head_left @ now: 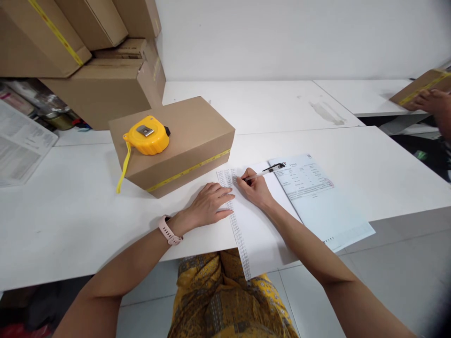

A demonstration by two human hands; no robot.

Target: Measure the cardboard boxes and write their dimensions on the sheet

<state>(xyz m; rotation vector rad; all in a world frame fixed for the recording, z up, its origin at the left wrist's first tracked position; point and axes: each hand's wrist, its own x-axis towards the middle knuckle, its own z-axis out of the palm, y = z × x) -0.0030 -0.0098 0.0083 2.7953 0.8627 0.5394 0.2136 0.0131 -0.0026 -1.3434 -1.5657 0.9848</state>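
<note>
My right hand (254,187) is closed round a white pen with a black cap (265,172), its tip on the top of a white printed sheet (246,225) that hangs over the table's front edge. My left hand (210,203) lies flat, fingers stretched out, on the sheet's left margin; a pink watch is on that wrist. A pale blue form (317,202) lies to the right, partly under the white sheet. Just left stands a brown cardboard box (190,141) with a yellow tape measure (147,136) on top, its tape hanging down the box's side.
Stacked cardboard boxes (88,56) fill the back left corner, with papers (17,145) and clutter below them. The white table (70,211) runs left and back to the wall. At far right another person's hand (431,101) touches a cardboard box (421,87) on a neighbouring table.
</note>
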